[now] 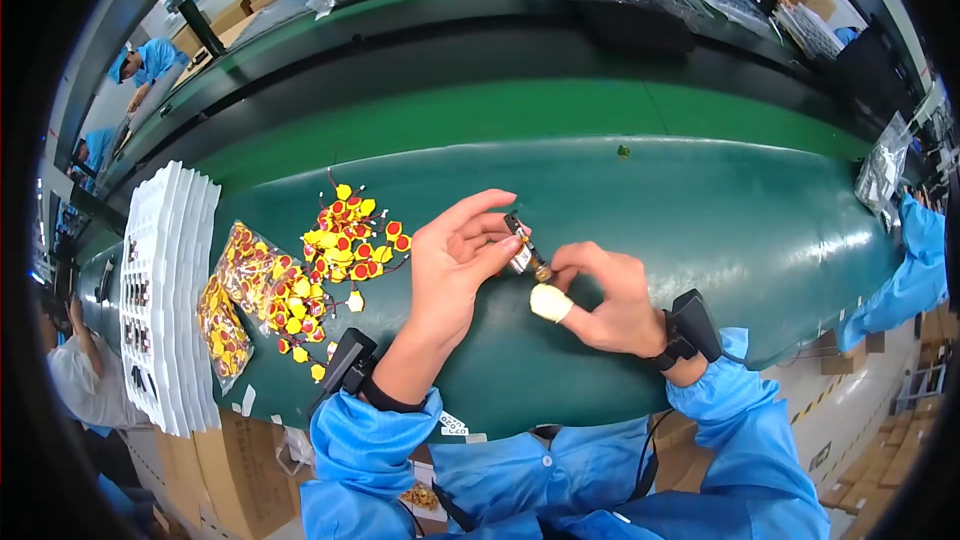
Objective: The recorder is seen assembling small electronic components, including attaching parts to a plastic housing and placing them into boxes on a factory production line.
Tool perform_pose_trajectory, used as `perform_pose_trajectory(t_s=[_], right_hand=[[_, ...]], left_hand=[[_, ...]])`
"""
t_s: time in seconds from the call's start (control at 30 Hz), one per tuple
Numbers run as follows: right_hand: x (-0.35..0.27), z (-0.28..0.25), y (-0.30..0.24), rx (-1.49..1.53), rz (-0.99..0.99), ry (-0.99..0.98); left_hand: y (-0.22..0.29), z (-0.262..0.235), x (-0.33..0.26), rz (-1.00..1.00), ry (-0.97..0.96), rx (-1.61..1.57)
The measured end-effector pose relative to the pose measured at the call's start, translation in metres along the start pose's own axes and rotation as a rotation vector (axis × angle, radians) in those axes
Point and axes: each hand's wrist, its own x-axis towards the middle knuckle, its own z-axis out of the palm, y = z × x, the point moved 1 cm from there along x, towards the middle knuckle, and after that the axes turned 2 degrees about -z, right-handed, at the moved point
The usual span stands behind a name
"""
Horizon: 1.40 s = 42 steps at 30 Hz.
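Observation:
A small slim electronic part [522,250], black at its upper end with a silvery middle and a brass-coloured lower end, is held over the green bench between my hands. My left hand [450,265] grips its upper part between thumb and fingers. At the lower end, my right hand [618,302] pinches with thumb and forefinger; a pale finger cot [549,303] covers the thumb tip. To the left lies a loose pile of yellow-and-red wired pieces [345,245]. Exactly where the fingertips meet the part is partly hidden.
Clear plastic bags [228,332] of similar yellow-and-red pieces lie beside a stack of white trays [170,290] at left. A raised green ledge [560,105] runs behind the bench mat [740,230]. Co-workers in blue sit beyond; a blue sleeve [905,260] shows at far right.

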Motion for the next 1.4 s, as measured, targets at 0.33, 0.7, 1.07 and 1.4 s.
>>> perform_pose_trajectory(t_s=[0.33, 0.7, 1.07, 1.4], right_hand=[[-0.001, 0.005, -0.006, 0.191, 0.016, -0.035], [-0.003, -0.006, -0.003, 0.158, 0.078, 0.042], [-0.002, -0.001, 0.001, 0.330, 0.261, -0.017], [0.008, -0.001, 0.002, 0.988, 0.674, -0.019]], left_hand=[[-0.002, -0.002, -0.001, -0.179, -0.128, -0.074], [0.004, 0.000, -0.003, -0.163, -0.166, -0.133], [0.000, -0.003, -0.004, -0.037, -0.064, -0.061], [-0.004, 0.013, -0.015, 0.303, 0.052, 0.214]])
